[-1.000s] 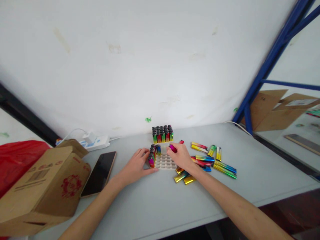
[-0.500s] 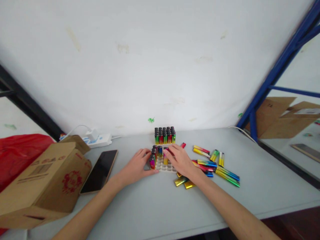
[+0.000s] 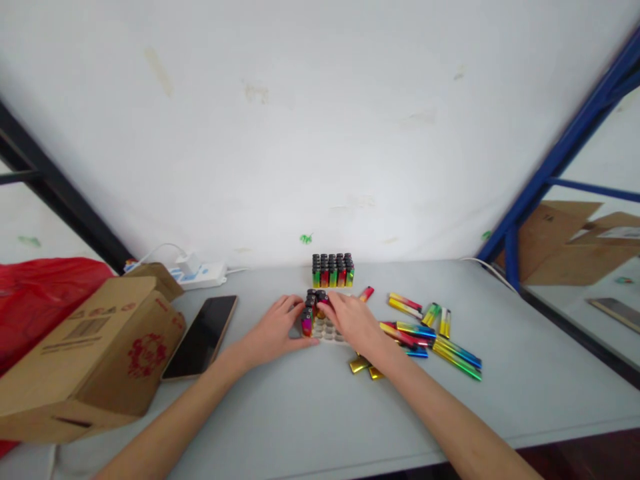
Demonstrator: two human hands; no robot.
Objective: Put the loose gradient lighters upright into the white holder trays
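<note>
My left hand curves around the left end of a white tray with round holes, its thumb along the front edge and its fingers against the standing lighters. Several lighters with black tops stand upright in the tray's left part. My right hand is closed on a shiny pink lighter, held upright over the tray right beside the standing ones. Its lower end is partly hidden by the fingers and other lighters. Behind the tray stands a block of upright lighters.
Loose metallic lighters lie in a pile to the right, partly under my right forearm. A phone, a cardboard box, a red plastic bag and a power strip are on the left. A wall backs the grey table.
My right hand has moved slightly left and back with the lighter, which is now close against the standing ones. My left hand stays at the tray. The view has shifted slightly.
</note>
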